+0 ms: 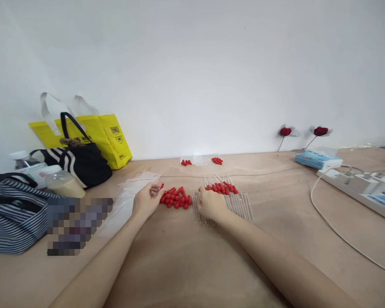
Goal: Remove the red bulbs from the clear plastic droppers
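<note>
My left hand [146,200] is closed in a pinch on a small red rubber bulb [162,186], its end sticking out past the fingertips. Beside it lies a pile of red rubber bulbs [176,199]. My right hand [211,204] rests over the left end of a row of thin clear tubes [240,206], fingers pinched together; what is between them, if anything, is hidden. Just beyond that hand, tubes with red bulbs [223,188] on their ends lie side by side, pointing away.
Clear plastic bags [128,192] lie left of my left hand. Near the wall is another bag [200,161] with red bulbs in it. Bags [90,137] and a jar [62,182] stand left; a tissue pack [319,159] and power strip [365,188] with cable are right.
</note>
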`<state>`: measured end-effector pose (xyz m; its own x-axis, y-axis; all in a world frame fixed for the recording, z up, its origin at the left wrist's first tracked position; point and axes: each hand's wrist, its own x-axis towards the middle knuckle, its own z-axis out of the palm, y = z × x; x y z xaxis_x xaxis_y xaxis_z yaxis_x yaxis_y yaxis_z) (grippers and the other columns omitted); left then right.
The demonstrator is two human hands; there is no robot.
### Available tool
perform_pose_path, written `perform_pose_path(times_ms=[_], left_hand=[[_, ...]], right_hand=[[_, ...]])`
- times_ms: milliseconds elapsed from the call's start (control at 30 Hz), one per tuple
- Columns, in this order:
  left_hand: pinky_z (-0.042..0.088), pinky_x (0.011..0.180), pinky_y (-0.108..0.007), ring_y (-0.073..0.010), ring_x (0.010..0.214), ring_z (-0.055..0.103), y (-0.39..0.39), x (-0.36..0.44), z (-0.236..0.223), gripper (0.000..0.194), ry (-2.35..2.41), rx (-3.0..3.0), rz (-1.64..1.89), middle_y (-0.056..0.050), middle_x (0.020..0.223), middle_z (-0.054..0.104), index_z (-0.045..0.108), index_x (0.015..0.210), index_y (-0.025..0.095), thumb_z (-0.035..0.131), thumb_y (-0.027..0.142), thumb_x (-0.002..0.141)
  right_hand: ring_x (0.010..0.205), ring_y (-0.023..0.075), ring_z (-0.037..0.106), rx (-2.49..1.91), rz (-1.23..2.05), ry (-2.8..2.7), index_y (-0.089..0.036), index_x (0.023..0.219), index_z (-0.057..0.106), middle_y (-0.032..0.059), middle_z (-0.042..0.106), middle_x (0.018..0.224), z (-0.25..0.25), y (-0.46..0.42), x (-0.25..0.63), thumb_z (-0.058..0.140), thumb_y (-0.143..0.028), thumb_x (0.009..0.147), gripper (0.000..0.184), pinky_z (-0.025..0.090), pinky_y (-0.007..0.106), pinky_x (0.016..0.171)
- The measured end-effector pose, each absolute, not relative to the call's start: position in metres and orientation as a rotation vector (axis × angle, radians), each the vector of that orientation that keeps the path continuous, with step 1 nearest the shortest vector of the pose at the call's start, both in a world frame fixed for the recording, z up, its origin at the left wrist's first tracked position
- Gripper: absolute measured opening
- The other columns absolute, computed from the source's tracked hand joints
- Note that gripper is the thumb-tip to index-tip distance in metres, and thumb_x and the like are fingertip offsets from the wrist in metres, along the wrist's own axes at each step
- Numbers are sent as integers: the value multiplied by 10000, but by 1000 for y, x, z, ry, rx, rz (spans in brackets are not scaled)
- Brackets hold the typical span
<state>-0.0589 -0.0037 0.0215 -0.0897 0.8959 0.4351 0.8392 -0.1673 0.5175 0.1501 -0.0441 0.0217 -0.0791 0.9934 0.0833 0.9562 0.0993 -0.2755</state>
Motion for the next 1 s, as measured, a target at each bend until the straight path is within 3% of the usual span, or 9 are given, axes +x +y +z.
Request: perform_pose_path(times_ms=[267, 367, 567, 833, 1000], left_hand=[[380, 562, -249, -160, 599, 525, -4, -60, 28, 269, 2105, 2069, 1093, 2, 714, 649, 599, 749, 214, 475, 449, 702], [385, 596, -259, -182, 662, 528, -9, -61, 30, 248, 2144, 2074, 1218, -9, 719, 643, 600, 731, 208, 473, 420, 704], [382, 693, -305, -204, 731, 517, -23, -47, 31, 215, 2014, 2304, 1331, -23, 771, 637, 593, 718, 205, 459, 373, 734], [359, 745, -320, -208, 800, 526, -29, -41, 26, 190, 1936, 2467, 1227, -18, 780, 634, 598, 722, 214, 463, 342, 758], [353, 742, -321, -209, 804, 527, -26, -46, 22, 182, 1957, 2477, 1220, -17, 783, 635, 603, 721, 214, 474, 337, 757]], right_hand=[[855, 211, 594, -1996, 278, -1829, -194, 920, 596, 90, 647, 912, 35, -17, 194, 454, -261, 743, 237, 410, 272, 651], [791, 181, 603, -2050, 305, -1746, -172, 874, 620, 87, 655, 881, 38, 1, 227, 467, -228, 736, 214, 410, 244, 627], [629, 168, 596, -2142, 417, -1678, -143, 698, 650, 67, 640, 618, 30, 21, 263, 623, -240, 618, 129, 395, 220, 521], [591, 169, 598, -2204, 496, -1658, -144, 679, 636, 81, 641, 632, 24, 34, 255, 608, -337, 634, 200, 401, 228, 498], [606, 175, 601, -2211, 466, -1688, -126, 714, 629, 97, 644, 663, 18, 41, 246, 619, -202, 602, 136, 409, 233, 507]])
